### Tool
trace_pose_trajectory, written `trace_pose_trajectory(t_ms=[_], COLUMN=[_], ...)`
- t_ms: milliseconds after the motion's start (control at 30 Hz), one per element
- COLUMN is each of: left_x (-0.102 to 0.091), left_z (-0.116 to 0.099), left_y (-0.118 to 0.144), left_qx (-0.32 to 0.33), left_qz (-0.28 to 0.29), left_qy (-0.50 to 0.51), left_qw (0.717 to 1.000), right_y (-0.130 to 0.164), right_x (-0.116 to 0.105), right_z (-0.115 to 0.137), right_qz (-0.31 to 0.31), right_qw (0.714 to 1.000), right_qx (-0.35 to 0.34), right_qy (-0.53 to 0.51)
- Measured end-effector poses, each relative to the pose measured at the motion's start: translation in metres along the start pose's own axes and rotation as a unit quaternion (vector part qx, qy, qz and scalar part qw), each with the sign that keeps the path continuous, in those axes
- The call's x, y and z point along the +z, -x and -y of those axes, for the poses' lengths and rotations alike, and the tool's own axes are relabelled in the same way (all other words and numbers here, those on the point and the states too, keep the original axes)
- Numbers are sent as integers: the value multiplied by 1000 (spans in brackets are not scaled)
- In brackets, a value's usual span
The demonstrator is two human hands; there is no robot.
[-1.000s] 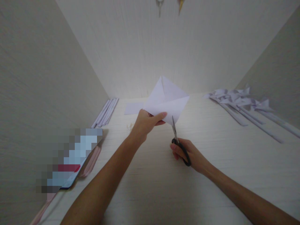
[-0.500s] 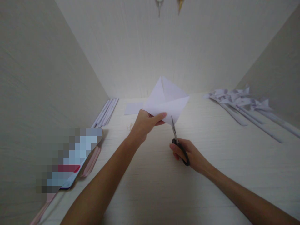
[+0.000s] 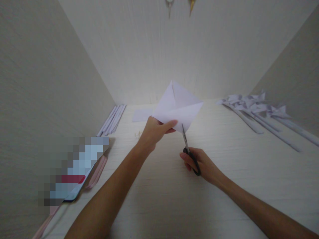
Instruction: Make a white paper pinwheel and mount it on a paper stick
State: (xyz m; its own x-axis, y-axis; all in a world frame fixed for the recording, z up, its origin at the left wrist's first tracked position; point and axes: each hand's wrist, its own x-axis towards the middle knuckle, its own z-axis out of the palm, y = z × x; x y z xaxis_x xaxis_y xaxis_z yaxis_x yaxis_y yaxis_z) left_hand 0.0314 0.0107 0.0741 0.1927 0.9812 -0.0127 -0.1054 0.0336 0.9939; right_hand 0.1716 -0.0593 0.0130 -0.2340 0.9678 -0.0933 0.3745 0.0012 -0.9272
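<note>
Pinched at its lower left edge between thumb and fingers, a square sheet of white paper (image 3: 175, 103) is held up by my left hand (image 3: 156, 132). A slit or crease runs down from its top corner, and another line crosses toward the right corner. My right hand (image 3: 199, 161) grips a pair of scissors (image 3: 191, 156) with black handles. The scissors point upward, and their blades overlap the sheet's bottom corner. Whether the blades are parted cannot be made out.
Several white paper pinwheels (image 3: 245, 104) on paper sticks lie at the right. At the left are rolled paper sticks (image 3: 113, 118), a pixelated phone-like device (image 3: 77, 187) and a pink strap or cable (image 3: 97, 174). A flat paper piece (image 3: 141, 115) lies behind my left hand.
The paper's right corner has shifted slightly to the right. Both hands and the scissors are almost where they were.
</note>
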Motion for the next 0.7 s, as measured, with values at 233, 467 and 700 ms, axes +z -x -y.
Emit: trace_pose_trajectory(t_ms=[233,467,700], left_x=[0,0,0], left_z=[0,1,0], left_y=[0,0,0], left_qx=[1,-1,-5], left_qz=[-1,-8,0], left_qy=[-4,-2,4], left_qw=[1000,1000,1000], right_y=[-1,0,0], right_x=[1,1,1], right_z=[-2,-3,-3], right_qz=[1,2,3], right_qw=[1000,1000,1000], right_qx=[3,7,9], right_qy=[0,6,15])
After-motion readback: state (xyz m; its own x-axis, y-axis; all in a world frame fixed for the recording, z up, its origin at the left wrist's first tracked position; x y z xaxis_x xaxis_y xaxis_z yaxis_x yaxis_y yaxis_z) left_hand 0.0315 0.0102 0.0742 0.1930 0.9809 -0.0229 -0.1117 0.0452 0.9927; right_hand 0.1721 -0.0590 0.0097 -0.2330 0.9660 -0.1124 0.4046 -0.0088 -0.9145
